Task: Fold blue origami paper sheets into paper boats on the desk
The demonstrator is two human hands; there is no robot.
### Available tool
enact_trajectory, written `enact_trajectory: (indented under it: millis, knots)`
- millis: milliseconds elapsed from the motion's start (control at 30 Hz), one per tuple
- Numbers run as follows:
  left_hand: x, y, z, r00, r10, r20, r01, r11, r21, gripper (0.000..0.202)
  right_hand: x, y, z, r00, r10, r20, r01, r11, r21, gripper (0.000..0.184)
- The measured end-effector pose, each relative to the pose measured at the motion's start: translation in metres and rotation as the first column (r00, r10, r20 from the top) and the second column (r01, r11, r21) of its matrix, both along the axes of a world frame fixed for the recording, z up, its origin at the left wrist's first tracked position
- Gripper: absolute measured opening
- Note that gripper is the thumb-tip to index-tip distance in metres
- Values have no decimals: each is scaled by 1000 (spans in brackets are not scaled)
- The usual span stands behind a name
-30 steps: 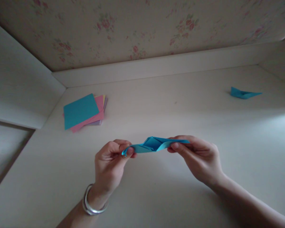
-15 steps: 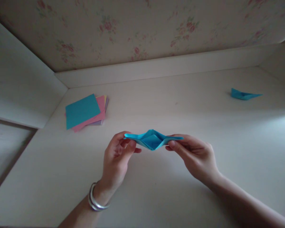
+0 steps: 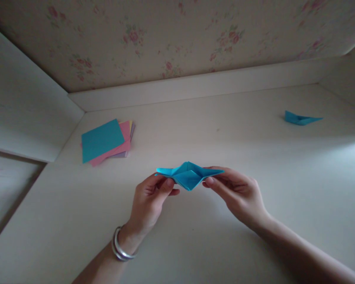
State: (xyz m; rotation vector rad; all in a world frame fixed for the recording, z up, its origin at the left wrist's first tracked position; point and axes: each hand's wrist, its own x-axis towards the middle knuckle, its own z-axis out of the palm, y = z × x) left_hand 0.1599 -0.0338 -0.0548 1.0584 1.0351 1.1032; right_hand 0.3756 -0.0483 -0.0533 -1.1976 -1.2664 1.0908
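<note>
A folded blue paper boat point(image 3: 187, 174) is held up over the pale table point(image 3: 195, 244), its hollow open toward me. My left hand point(image 3: 149, 201), with metal bangles on the wrist, pinches the boat's left tip between thumb and fingers. At the other end my right hand point(image 3: 236, 193) pinches the right tip. Both hands are closed on the paper.
A stack of coloured paper squares point(image 3: 105, 141), blue on top, lies at the back left. A second blue folded boat point(image 3: 300, 118) rests at the far right. A raised ledge point(image 3: 195, 85) and flowered wallpaper close off the back; a side panel stands at left.
The flat folded paper has been pulled apart into an open boat shape. My left hand moved a little right and turned palm-up; the right hand shifted slightly left.
</note>
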Motion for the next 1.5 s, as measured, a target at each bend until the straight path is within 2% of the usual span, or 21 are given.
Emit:
enact_trajectory:
  millis: [433,667,800,967,1100,1200,1300,1500]
  knots:
    - [1,2,5,999,26,38,-23,998,-62,17,1,-1,-4,997,14,-75,-16,999,-30,21]
    - [1,2,3,999,-5,50,8,998,-61,18,2,-3,-5,998,-3,-66,2,1000,-21,21]
    - [0,2,6,998,7,-69,-7,1000,-1,16,4,-2,-5,1000,0,-17,0,1000,-12,22]
    - [-2,5,5,960,-4,-280,7,1000,9,21,8,4,-3,979,20,204,-16,1000,-24,24]
    - [-6,11,-4,890,-31,-456,31,1000,-7,22,13,12,-9,953,63,298,-31,993,-111,26]
    - [-7,14,-8,812,-74,-580,90,996,-1,18,14,16,-15,944,81,321,-47,993,-112,28]
    - [-7,16,-7,795,-81,-601,98,995,-5,17,15,16,-19,935,79,346,-60,996,-65,27]
    - [-9,16,-5,829,-52,-557,67,998,8,39,16,17,-17,923,61,380,-82,996,41,23]
